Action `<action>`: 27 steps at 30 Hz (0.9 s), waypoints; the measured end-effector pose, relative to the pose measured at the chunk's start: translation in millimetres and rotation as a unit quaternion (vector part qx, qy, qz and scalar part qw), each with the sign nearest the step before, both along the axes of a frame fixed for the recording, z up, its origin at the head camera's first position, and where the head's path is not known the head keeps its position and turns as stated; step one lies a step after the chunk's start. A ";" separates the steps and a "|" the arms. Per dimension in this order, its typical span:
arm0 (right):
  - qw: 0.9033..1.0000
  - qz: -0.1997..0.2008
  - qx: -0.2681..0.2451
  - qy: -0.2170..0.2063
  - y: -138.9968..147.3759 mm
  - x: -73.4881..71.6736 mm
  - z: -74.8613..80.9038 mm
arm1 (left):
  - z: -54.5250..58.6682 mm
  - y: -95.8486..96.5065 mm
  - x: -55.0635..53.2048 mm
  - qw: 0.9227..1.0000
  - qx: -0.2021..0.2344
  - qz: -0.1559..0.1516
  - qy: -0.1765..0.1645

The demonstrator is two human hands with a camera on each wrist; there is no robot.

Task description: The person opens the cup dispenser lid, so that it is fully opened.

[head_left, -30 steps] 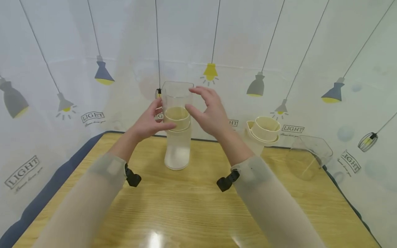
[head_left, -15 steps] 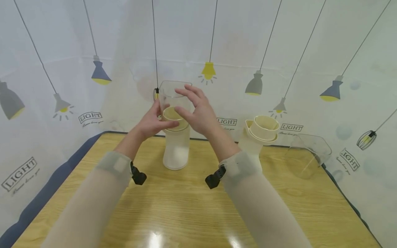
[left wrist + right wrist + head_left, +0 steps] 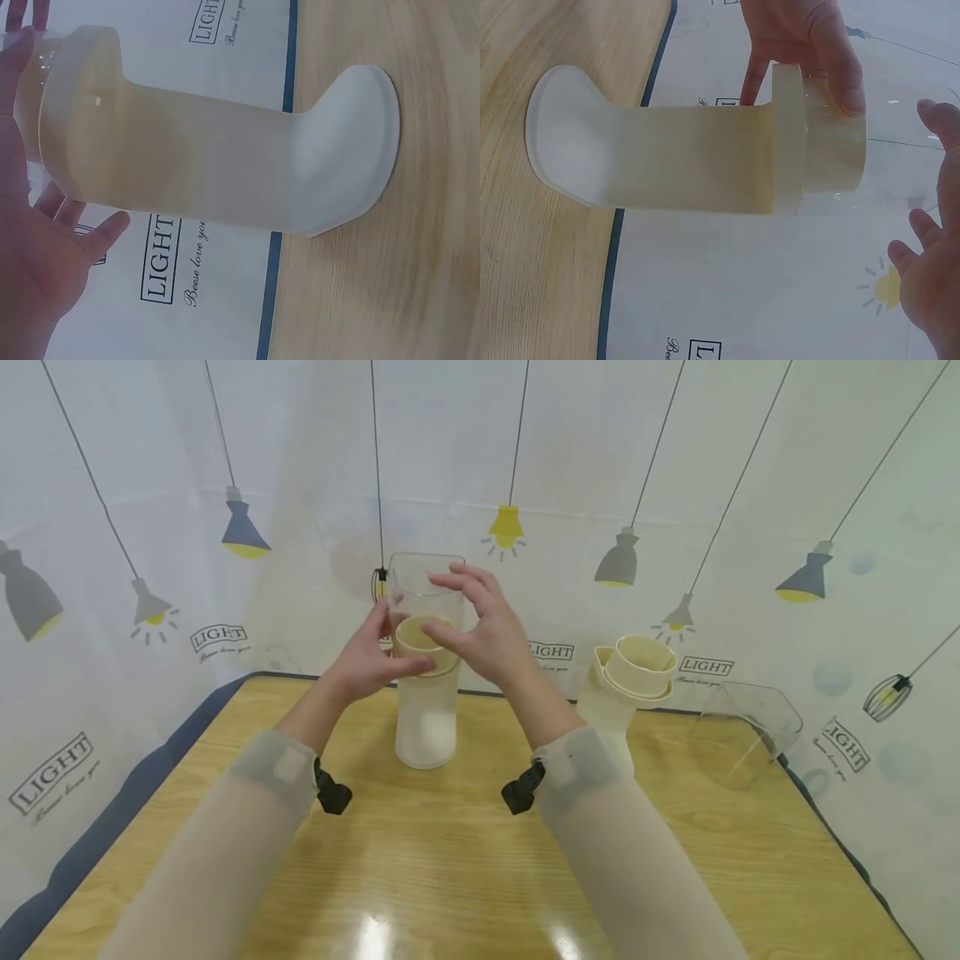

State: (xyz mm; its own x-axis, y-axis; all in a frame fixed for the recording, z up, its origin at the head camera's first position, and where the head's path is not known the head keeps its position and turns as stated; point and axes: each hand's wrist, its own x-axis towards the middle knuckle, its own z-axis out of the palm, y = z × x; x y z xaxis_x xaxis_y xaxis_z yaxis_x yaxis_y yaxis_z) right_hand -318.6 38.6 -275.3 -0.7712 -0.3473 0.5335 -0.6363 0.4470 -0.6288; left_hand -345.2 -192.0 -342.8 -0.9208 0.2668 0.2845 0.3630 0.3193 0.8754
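A matte cream stand [image 3: 425, 727] with a broad rounded foot rises upright from the surface [image 3: 420, 868], a clear, open-topped container [image 3: 422, 578] standing upright around its round top collar [image 3: 414, 642].

Wood tbl [image 3: 450, 860] w/ whitish stand [image 3: 425, 731], similar stand [image 3: 609, 714] & clear container [image 3: 744, 739] further R.

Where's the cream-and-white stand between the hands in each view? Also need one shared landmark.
Head: stand, upright, just left of centre.
Left wrist: stand, lengthwise across the picture, flared base toward the right.
Right wrist: stand, lengthwise again, base toward the left.
Shared landmark: dark blue strip along the tabletop's edge.
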 end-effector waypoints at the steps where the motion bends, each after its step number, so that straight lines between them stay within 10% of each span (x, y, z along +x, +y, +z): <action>1: 1.000 0.002 -0.002 0.001 0.9 -0.6 -0.1 | -0.5 0.6 0.7 1.000 0.001 0.001 0.001; 27: 1.000 0.019 0.002 0.009 13.8 -0.4 -4.7 | -25.3 22.9 27.5 0.992 -0.006 0.097 0.083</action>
State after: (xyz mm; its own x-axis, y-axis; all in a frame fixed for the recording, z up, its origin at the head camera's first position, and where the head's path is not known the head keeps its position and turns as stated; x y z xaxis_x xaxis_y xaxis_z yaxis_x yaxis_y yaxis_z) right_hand -319.0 52.4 -280.1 -0.7481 -0.3779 0.5454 -0.6636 0.4242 -0.6162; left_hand -317.7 -169.1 -368.2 -0.8964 0.0932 0.4334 0.4315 0.4078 0.8047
